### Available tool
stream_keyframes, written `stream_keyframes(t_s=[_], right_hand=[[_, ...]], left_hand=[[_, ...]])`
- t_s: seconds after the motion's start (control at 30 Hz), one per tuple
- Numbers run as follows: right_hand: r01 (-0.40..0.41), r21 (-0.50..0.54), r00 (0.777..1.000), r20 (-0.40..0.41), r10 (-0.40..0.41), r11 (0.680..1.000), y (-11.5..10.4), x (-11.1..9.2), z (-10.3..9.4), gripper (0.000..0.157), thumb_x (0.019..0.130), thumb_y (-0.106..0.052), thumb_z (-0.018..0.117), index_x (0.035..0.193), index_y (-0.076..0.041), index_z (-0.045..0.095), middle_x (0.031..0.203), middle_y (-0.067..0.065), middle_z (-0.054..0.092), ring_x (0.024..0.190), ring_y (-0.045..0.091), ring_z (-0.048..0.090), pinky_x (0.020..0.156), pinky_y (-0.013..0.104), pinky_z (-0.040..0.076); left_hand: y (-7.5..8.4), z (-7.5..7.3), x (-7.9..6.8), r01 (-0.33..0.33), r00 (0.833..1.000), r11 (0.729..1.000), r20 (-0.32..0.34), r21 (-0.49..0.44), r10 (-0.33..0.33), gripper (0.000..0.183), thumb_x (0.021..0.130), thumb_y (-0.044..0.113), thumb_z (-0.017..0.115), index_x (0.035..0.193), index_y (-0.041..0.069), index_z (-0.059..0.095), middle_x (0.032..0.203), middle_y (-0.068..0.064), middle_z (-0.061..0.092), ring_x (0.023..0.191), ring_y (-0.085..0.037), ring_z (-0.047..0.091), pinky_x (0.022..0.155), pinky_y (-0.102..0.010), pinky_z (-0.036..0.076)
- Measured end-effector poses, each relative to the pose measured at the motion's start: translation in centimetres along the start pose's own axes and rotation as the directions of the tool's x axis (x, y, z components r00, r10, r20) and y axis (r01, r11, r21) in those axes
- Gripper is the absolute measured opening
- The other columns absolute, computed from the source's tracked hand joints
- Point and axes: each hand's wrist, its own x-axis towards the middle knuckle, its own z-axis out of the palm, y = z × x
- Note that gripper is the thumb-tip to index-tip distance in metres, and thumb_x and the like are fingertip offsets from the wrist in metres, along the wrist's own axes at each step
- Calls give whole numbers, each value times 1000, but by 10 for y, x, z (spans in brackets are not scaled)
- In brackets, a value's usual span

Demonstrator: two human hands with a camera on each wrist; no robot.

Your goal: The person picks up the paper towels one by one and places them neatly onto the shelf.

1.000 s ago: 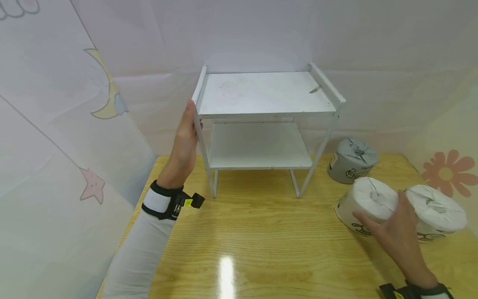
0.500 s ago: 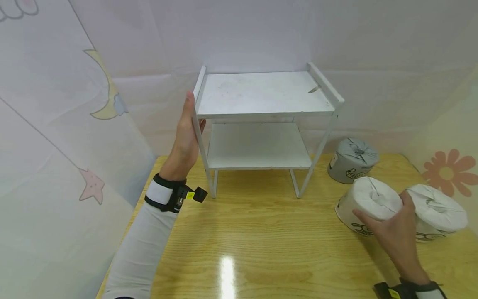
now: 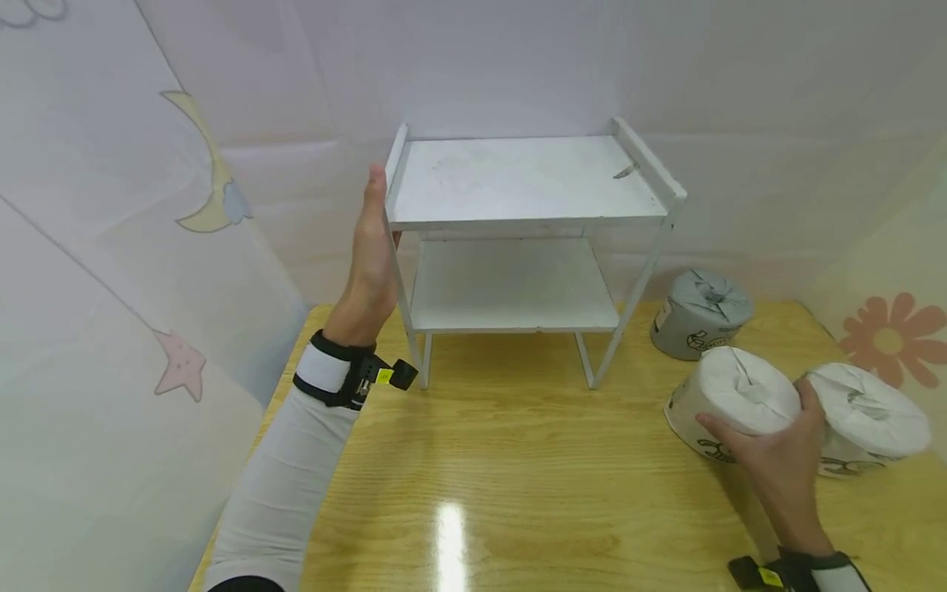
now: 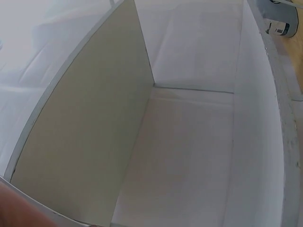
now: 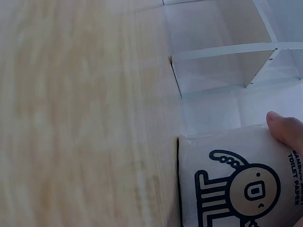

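Note:
A white two-tier shelf rack (image 3: 518,284) stands upright on the wooden table. My left hand (image 3: 372,263) holds its left side frame, thumb pointing up along the outside and fingers mostly hidden behind the leg. The rack's inside fills the left wrist view, with a bit of the hand (image 4: 21,210) at the lower left. At the right, my right hand (image 3: 784,460) grips a white paper-wrapped toilet roll (image 3: 740,390), thumb on its near left side and fingers on its right. A black dog-like drawing shows on this roll's wrapper (image 5: 253,187) in the right wrist view.
A second white toilet roll (image 3: 869,415) stands right beside the gripped one. Behind them is a grey-wrapped roll (image 3: 699,316), near the rack's right leg. Pale printed sheeting (image 3: 510,66) hangs behind and along both sides of the table (image 3: 518,460).
My left hand has shifted slightly up along the rack's side, its thumb now straighter. The right wrist has swung a little to the left while the gripped roll stays in about the same place.

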Motion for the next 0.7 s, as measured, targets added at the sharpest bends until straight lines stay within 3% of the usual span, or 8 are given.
stream_keyframes(t_s=[0.3,0.6,0.7], right_hand=[[-64,12,998,27,64,998,2,0,-4,122,57,-13,92,155,-24,21,154,3,31,132,13,32,112,33,23],[-88,2,995,39,88,996,0,-6,-5,120,61,-17,91,156,-23,19,159,5,24,138,16,26,116,39,18],[-83,3,996,33,83,997,0,-4,-5,118,60,-17,91,156,-24,22,157,4,29,137,15,29,115,37,20]], left_hand=[[0,4,-1,9,1000,1000,-21,22,-9,66,100,50,25,158,20,19,159,0,21,142,-9,19,116,-37,14],[21,12,-15,31,999,999,-29,4,-31,65,101,44,25,158,14,18,158,-5,22,140,-14,22,115,-32,15],[17,10,-13,30,999,1000,-33,-2,-30,65,101,45,25,158,15,19,157,-5,24,140,-14,22,115,-33,15]])
